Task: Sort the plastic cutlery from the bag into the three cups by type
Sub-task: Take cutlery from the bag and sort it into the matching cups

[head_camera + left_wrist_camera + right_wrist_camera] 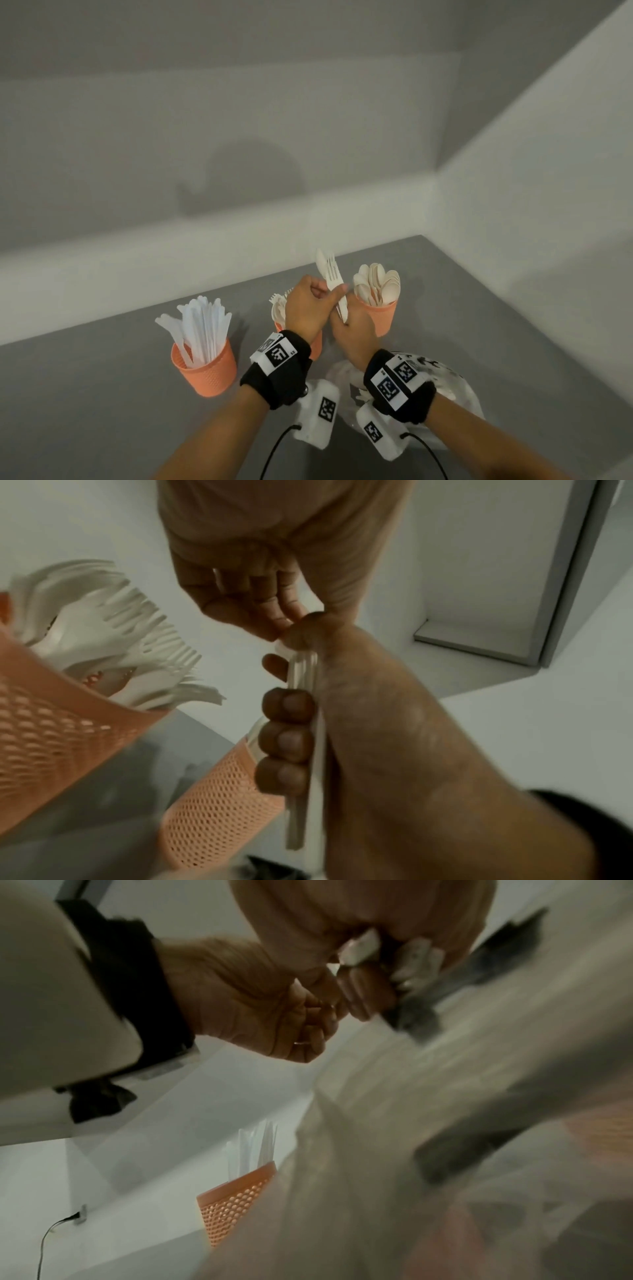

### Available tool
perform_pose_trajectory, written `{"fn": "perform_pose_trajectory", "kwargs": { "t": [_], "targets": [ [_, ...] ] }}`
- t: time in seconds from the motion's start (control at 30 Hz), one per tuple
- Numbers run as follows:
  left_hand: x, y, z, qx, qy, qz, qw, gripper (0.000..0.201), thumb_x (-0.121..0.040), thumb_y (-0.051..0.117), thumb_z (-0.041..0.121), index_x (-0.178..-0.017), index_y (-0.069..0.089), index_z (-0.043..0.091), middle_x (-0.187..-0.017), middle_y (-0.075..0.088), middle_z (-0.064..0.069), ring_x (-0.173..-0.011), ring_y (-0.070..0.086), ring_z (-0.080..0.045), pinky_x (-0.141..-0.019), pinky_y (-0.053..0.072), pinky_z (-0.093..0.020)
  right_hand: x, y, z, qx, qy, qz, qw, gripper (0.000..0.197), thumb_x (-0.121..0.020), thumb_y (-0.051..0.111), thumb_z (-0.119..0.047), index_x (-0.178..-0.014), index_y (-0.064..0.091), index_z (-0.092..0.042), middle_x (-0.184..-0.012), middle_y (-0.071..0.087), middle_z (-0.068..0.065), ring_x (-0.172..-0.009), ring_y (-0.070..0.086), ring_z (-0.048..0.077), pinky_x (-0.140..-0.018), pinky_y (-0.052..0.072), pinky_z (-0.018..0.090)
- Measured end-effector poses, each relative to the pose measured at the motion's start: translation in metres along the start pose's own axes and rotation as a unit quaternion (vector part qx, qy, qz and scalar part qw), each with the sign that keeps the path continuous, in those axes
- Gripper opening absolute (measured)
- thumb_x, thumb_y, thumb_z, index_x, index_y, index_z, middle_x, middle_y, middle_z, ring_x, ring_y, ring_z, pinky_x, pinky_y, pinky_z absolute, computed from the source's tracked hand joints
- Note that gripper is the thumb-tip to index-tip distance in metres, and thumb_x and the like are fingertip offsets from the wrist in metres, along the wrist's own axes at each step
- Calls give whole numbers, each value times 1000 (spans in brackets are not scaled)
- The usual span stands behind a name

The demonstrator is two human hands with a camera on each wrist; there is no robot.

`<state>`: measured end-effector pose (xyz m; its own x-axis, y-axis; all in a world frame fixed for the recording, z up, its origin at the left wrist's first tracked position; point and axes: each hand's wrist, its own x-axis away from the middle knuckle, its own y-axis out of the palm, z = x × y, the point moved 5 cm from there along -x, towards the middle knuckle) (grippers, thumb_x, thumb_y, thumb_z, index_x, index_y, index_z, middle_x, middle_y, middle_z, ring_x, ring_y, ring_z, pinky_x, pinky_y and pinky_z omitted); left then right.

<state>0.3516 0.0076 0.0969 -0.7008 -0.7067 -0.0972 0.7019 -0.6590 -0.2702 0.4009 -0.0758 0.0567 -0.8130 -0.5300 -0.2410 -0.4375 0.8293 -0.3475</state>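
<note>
Your right hand grips a small bunch of cutlery. Your left hand pinches one piece. I think you pull it out next and drop it in its cup.

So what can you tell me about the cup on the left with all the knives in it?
The knife cup is orange and looks like plastic, with a bumpy mesh pattern all over its wall. It stands on the grey table, wider at the top, apart from the other two cups. A thick bunch of pale, see-through plastic knives sticks up out of it, fanned out and leaning, some blade up. Neither hand touches it. The right wrist view shows it too, partly hidden by the bag.
</note>
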Motion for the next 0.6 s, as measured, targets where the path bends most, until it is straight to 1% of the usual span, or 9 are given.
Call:
{"fn": "perform_pose_trajectory", "kwargs": {
  "t": [0.1,0.2,0.23,0.27,0.3,0.37,0.43,0.5,0.6],
  "targets": [
    [-2,0,5,37,-4,-27,999,23,-85,65,19,-69,49,15,-66,56,1,-60,55,-9,-61,45,-19,1,-2,-1,-24,15,-17,999,13,-94,51,-25,-98,55,-14,-74,56,-11,-70,55,4,-70,42,26],
    [-3,-10,21,120,5,-17,993,21,-93,53,13,-74,43,11,-65,61,-3,-49,58,-3,-55,49,-19,2,-3,-6,-104,32,-31,994,35,-95,40,-44,-102,59,-17,-80,65,-11,-78,62,1,-72,47,18],
    [-5,-15,26,163,4,-7,987,18,-94,49,12,-79,41,10,-68,64,-6,-50,61,-6,-54,52,-20,2,-3,-7,-140,46,-45,988,37,-96,35,-44,-98,60,-17,-71,65,-12,-68,62,-1,-63,48,14],
    [-7,-20,30,200,0,6,980,15,-96,46,13,-84,38,10,-69,65,-8,-52,63,-10,-55,54,-22,4,-3,-8,-173,75,-60,980,38,-98,31,-43,-89,58,-17,-55,59,-12,-49,55,-1,-48,42,12],
    [-11,-26,31,220,-7,25,975,12,-97,44,13,-87,37,11,-67,65,-7,-51,63,-12,-54,54,-23,4,-2,-6,-195,110,-67,972,39,-98,29,-43,-83,54,-17,-42,47,-10,-35,41,1,-37,32,14],
    [-18,-35,27,230,-31,63,971,8,-97,43,15,-93,37,12,-60,57,-3,-43,56,-9,-48,50,-22,4,-2,-1,-225,163,-75,958,41,-98,28,-46,-87,51,-14,-40,32,-9,-30,25,3,-33,20,15],
    [-21,-39,18,213,-54,85,972,6,-96,42,14,-98,38,10,-59,45,-2,-37,43,-5,-39,38,-17,3,1,1,-256,183,-89,945,42,-99,25,-46,-94,51,-13,-41,29,-7,-29,23,3,-33,18,13],
    [-17,-37,10,175,-55,75,980,8,-95,45,16,-91,44,9,-56,43,2,-35,38,-2,-37,33,-13,3,4,-2,-290,197,-112,930,43,-100,22,-44,-97,51,-13,-39,30,-8,-28,23,2,-32,18,12],
    [-4,-26,3,137,-67,0,988,28,-92,54,25,-66,51,15,-39,47,11,-33,42,1,-40,35,-14,4,7,-9,-325,195,-143,914,45,-100,20,-43,-94,50,-11,-36,32,-9,-27,23,2,-30,18,11]
  ]
}}
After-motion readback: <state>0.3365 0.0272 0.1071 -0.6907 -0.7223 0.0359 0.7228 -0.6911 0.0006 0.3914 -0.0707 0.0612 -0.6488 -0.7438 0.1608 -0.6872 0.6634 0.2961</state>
